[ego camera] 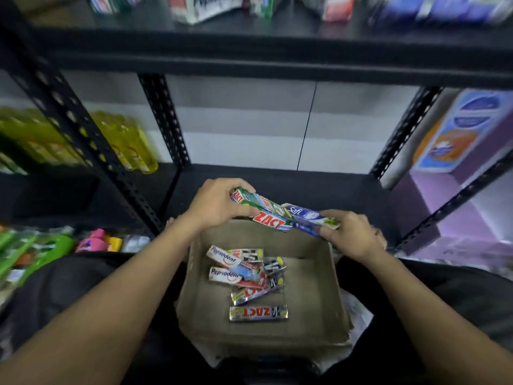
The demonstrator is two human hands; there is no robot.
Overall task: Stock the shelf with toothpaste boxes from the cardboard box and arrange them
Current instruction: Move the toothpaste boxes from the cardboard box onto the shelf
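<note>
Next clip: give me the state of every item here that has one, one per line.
Left hand: closed around green Zact boxes, held above the carton.
Right hand: grip on a blue Safi box.
Cardboard box: open, partly emptied.
Pepsodent boxes: lying loose inside.
Silver Zact boxes: lying flat inside.
Middle shelf: bare directly ahead.

A shop aisle, by the look of it; black slotted-steel shelving (163, 118) carries packaged goods; yellow bottles (130, 143) stand in a row on the left; boxed products (205, 6) line the far upper shelf; a carton (327, 295) of branded toothpaste boxes (236, 269) sits near.
</note>
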